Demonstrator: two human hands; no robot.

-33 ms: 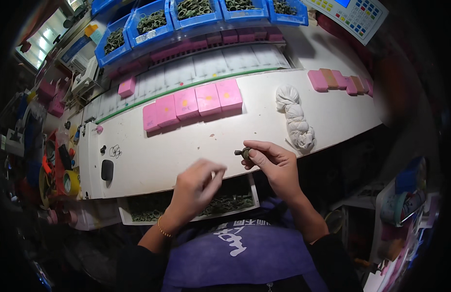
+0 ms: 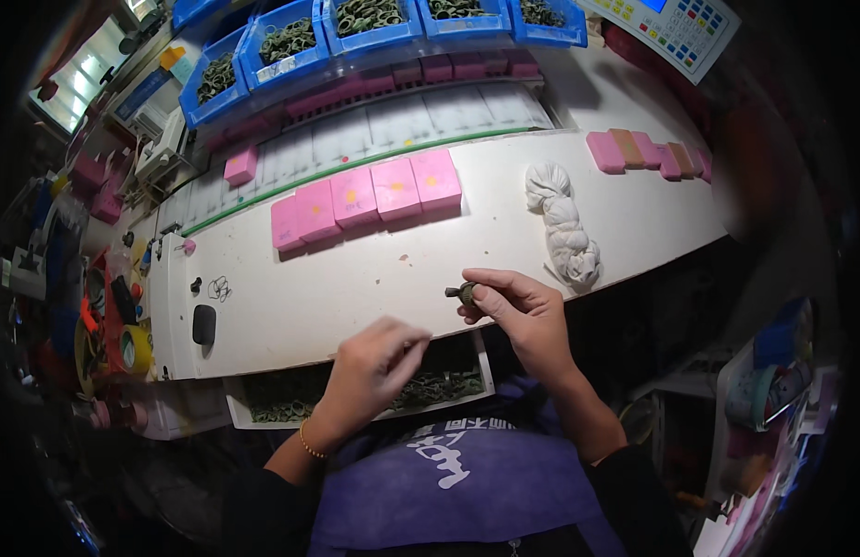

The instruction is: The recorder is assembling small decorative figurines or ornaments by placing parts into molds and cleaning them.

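My right hand [image 2: 523, 311] hovers over the near edge of the white worktable [image 2: 355, 288] and pinches a small dark green ring-shaped part [image 2: 464, 293] between thumb and fingertips. My left hand [image 2: 374, 362] is lower and to the left, its fingers curled together and blurred. It sits above a white tray [image 2: 239, 408] of dark green parts at the table's front edge. I cannot tell whether the left hand holds anything.
A row of pink blocks [image 2: 355, 200] lies mid-table, and a twisted white cloth [image 2: 564, 223] lies to their right. More pink and brown blocks [image 2: 643, 148] sit far right. Blue bins [image 2: 290, 42] of green parts line the back. A black oval object [image 2: 203, 325] lies at the left.
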